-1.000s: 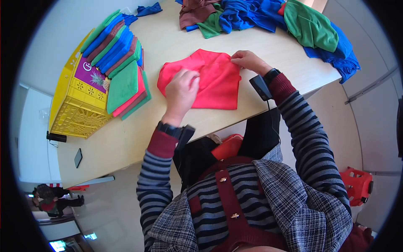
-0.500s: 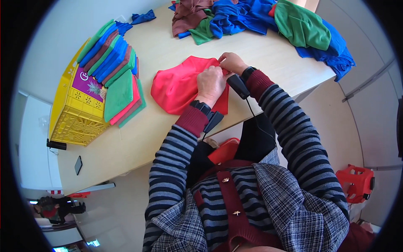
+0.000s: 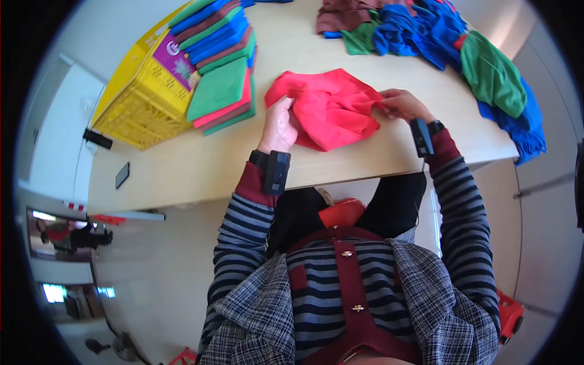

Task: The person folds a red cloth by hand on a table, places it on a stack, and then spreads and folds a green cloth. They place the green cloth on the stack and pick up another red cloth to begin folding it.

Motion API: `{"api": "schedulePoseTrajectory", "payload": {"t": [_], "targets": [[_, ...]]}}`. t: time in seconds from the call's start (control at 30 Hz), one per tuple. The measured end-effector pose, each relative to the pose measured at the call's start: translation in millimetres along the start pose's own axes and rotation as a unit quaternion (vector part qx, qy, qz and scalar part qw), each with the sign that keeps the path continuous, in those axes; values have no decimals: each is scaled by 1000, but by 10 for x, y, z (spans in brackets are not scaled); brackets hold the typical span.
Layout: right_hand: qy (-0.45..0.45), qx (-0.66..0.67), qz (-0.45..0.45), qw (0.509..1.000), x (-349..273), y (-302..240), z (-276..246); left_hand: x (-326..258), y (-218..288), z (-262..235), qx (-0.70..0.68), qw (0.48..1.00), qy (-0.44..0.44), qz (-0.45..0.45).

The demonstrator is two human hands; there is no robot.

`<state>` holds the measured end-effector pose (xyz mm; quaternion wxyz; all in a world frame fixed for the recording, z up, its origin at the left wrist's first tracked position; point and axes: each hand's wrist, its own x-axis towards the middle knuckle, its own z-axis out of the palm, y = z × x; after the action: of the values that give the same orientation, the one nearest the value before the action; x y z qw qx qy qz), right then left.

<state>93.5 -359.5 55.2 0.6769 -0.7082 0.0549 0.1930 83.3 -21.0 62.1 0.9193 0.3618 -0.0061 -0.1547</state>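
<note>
A red cloth (image 3: pixel 331 109) lies rumpled on the pale wooden table (image 3: pixel 231 164) in front of me. My left hand (image 3: pixel 281 125) is closed on its left edge, the fingers partly tucked under the fabric. At the opposite corner my right hand (image 3: pixel 404 104) pinches the cloth between thumb and fingers. The middle of the cloth is bunched in loose folds between the two hands. Just left of my left hand stands a stack of folded green, red and brown cloths (image 3: pixel 222 91).
A yellow plastic crate (image 3: pixel 143 112) with upright folded cloths (image 3: pixel 213 33) stands at the left. Crumpled blue, brown and green cloths (image 3: pixel 413 30) are heaped along the far right, some hanging over the edge. A phone (image 3: pixel 122 175) lies near the left front. A red stool (image 3: pixel 510 316) is at lower right.
My hands have moved apart, the left to the cloth's left edge, the right to its right corner. The red cloth is spread wider between them. The whole view has shifted.
</note>
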Motion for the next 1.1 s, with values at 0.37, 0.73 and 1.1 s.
{"api": "schedulePoseTrajectory", "payload": {"t": [0.37,0.73,1.1], "targets": [[39,110,-136,984,-135,-405,-286,-395,778,-159,175,967,-18,186],[150,119,-282,940,-997,-866,-1042,-1011,1818,-448,284,866,165,378],[284,-152,-308,895,-1296,-451,-1323,-1311,1779,-1146,388,879,166,220]]}}
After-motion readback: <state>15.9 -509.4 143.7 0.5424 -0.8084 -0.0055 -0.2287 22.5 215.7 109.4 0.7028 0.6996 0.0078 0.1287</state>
